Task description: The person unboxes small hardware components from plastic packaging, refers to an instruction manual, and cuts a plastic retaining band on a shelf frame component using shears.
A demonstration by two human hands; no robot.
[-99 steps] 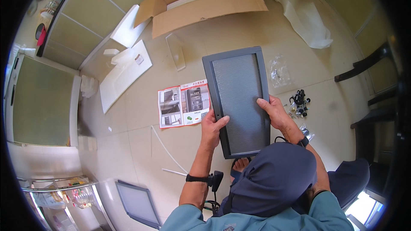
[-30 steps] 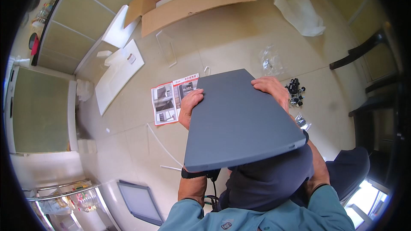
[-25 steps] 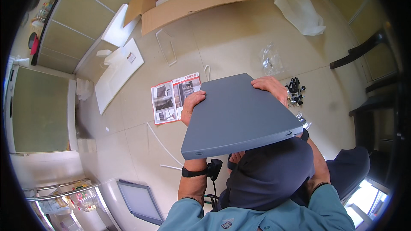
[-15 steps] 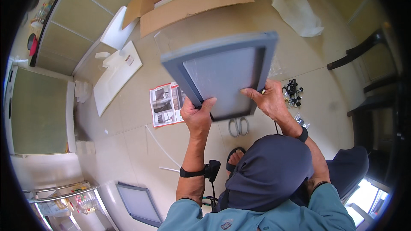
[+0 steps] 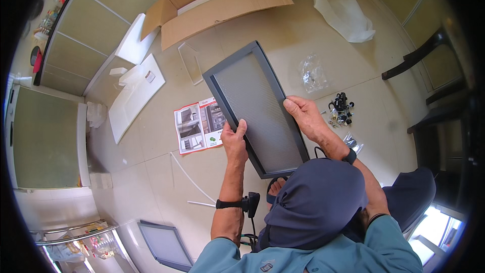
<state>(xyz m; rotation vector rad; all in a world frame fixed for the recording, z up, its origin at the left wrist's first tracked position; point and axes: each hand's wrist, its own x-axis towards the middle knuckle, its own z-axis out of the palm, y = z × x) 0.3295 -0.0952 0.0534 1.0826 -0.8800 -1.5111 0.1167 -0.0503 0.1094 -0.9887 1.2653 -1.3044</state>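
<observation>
A dark grey rectangular frame with a ribbed translucent panel is held in front of me, its long sides slanting from upper left to lower right. My left hand grips its left edge, the thumb lying over the rim. On the opposite long edge, my right hand holds on with the thumb on top and the other fingers mostly hidden. Below its left edge lies a printed instruction sheet with a red border, partly covered by the panel.
An open cardboard box stands at the far side. White foam pieces lie left. Black and metal fittings, a clear plastic bag and a small packet are right. Another framed panel lies at lower left; a dark chair stands right.
The panel has turned from tilted up to facing me more flatly, and its lower end has come nearer my knee. It now covers the grey scissors on the floor. Both hands keep hold.
</observation>
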